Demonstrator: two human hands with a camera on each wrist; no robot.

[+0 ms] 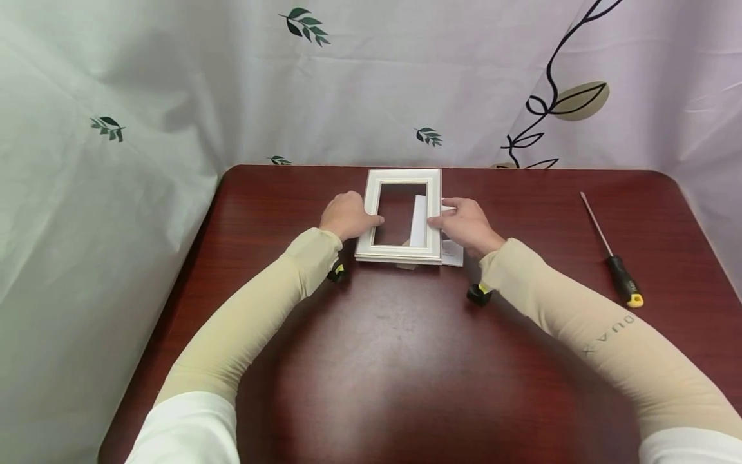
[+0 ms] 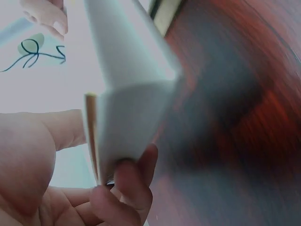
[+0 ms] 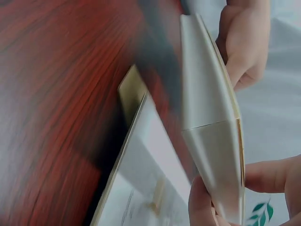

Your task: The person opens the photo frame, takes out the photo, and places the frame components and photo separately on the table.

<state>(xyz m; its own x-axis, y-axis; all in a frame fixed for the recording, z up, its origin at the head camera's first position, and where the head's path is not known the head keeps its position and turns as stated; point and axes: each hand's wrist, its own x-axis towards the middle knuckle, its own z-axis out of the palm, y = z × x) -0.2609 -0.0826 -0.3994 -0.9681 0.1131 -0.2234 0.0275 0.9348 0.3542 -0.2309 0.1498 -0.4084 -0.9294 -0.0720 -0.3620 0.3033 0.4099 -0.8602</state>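
A white picture frame (image 1: 398,253) with thin gold lines and an open middle is held up by both hands over the table. My left hand (image 1: 350,217) grips its left side, thumb over the front. On the opposite side my right hand (image 1: 466,225) pinches the frame between thumb and fingers. In the left wrist view, the fingers (image 2: 134,186) curl under the frame's edge. The right wrist view shows a flat white panel (image 3: 141,174) with a tan strip at its end, lying beneath the frame; part of it shows through the opening.
A screwdriver (image 1: 623,280) with a black and yellow handle lies at the right of the dark red wooden table (image 1: 394,361). Behind the table hangs a white curtain (image 1: 371,84) printed with leaves. Small black devices (image 1: 478,294) sit under the wrists.
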